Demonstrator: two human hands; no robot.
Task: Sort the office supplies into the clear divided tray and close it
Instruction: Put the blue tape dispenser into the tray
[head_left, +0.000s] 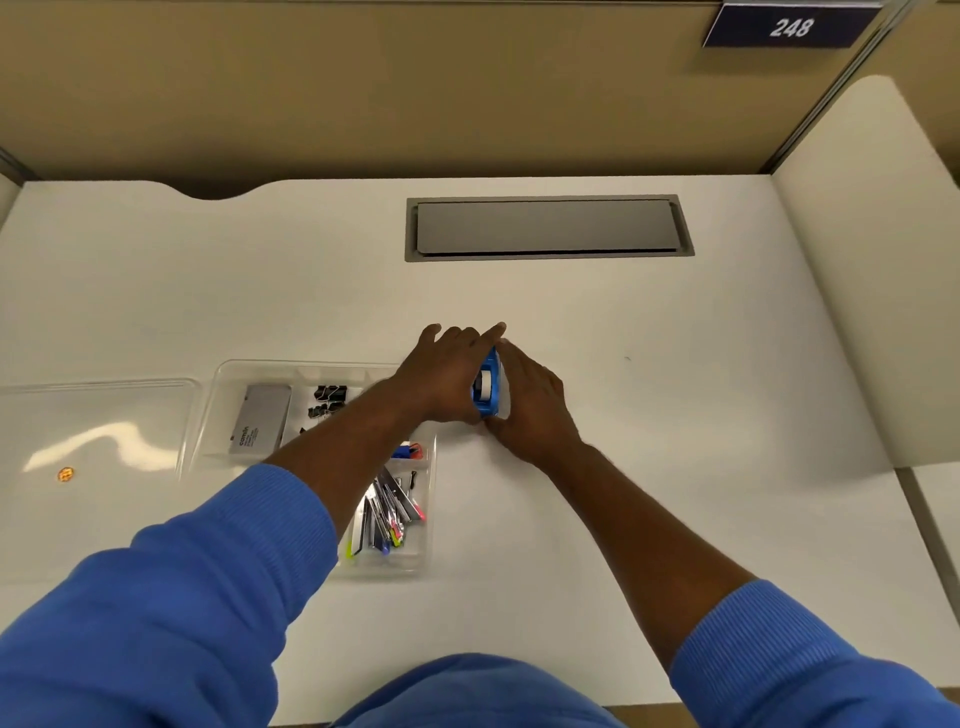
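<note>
tbh the small blue plastic tape dispenser (487, 387) is sandwiched between the mostly straight, pressing fingers of the left hand (441, 376) and right hand (532, 408), on the white counter (675, 415) just beside the clear divided plastic tray (221, 395), probably so it can be steadied for lifting in.

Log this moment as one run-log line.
tape dispenser: right of tray, pressed between left hand and right hand | tray: open, part-filled | lid: left of tray
</note>
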